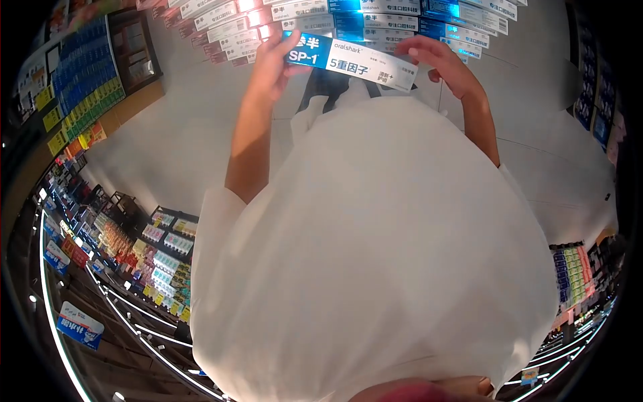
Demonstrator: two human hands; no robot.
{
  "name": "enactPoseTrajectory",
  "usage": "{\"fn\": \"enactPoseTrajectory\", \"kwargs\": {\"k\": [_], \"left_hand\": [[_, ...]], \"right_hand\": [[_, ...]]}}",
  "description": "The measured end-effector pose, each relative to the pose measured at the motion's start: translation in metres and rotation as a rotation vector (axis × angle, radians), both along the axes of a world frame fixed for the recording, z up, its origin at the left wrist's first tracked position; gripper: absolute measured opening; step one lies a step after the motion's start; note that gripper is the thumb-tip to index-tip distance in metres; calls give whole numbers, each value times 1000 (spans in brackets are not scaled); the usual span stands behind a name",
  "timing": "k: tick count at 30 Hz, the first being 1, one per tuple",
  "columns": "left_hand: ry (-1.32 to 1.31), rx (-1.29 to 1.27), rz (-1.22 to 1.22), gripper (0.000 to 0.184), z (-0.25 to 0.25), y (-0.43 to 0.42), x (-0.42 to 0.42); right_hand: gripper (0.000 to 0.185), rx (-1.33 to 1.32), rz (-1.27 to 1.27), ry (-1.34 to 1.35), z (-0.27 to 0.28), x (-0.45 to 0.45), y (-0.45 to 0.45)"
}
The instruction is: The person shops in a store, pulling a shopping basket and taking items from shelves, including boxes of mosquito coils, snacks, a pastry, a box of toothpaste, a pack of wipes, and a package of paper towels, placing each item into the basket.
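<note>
Beyond the white shirt (375,234), the left hand (271,63) pinches the blue end of a long box (355,61) between thumb and fingers. The right hand (445,65), fingers loosely bent and slightly apart, is at its white end; contact is unclear. Farther off are stacked cartons (385,22) above the grey floor (368,104)

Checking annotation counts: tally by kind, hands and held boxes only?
Hands: 2 (left hand, right hand)
Held box: 1
Total: 3
Left out: stacked boxes, overlapping and cut off by the picture edge.
</note>
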State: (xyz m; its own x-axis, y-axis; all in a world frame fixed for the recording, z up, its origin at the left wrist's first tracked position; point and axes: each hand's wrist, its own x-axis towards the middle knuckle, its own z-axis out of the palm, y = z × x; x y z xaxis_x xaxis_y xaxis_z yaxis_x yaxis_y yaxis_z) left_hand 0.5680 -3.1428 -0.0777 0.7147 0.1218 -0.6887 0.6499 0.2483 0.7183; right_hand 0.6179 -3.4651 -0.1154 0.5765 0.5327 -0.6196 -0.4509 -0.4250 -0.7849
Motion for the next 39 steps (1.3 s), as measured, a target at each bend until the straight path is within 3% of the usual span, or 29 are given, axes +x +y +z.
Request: {"fn": "enactPoseTrajectory", "kwargs": {"k": [1,4,5,8,10,12,15,16,17,19,22,23,25,29,32,34,36,38,39], "left_hand": [[44,-44,-45,43,3,3,1],[135,-151,-120,44,10,2,8],[166,-184,-138,43,10,1,10],[182,-284,-296,35,8,11,19],[243,-220,-189,28,14,0,20],[112,-303,-386,32,13,7,20],[166,-382,-775,39,8,27,32],[110,-321,-802,40,7,25,26],[41,-259,-825,42,7,22,19],[-165,-174,-859,46,-3,18,9],[-759,-325,-976,55,6,6,-12],[-932,-480,-989,60,5,-6,-16],[-1050,-515,-1074,57,20,-20,-34],[-1250,-562,-1213,51,44,-53,-76],[-1311,-555,-1374,51,58,-74,-116],[-1193,-690,-1417,52,57,-90,-153],[-771,-566,-1481,47,47,-90,-191],[-229,-559,-1432,36,24,-105,-234],[-110,-499,-1462,26,17,-110,-257]], "right_hand": [[51,-26,-27,19,7,-5,-1],[47,215,-363,340,36,-35,3],[49,372,-347,435,49,-43,2],[51,501,-568,532,48,-73,3],[52,420,-749,430,61,-97,16],[51,308,-875,355,68,-123,28],[50,223,-1028,166,79,-159,48],[51,191,-1077,106,84,-174,54],[45,319,-1054,91,86,-190,48],[43,321,-1172,-220,85,-221,65],[48,456,-1405,-555,86,-267,88],[53,502,-1494,-631,92,-273,100],[67,481,-1612,-704,89,-307,106],[71,350,-1742,-777,91,-381,116],[39,541,-1968,-846,75,-435,129],[34,443,-1961,-719,50,-490,136],[39,485,-1961,-119,60,-533,155],[48,540,-1826,268,57,-576,182],[51,608,-1865,295,39,-595,204]]}}
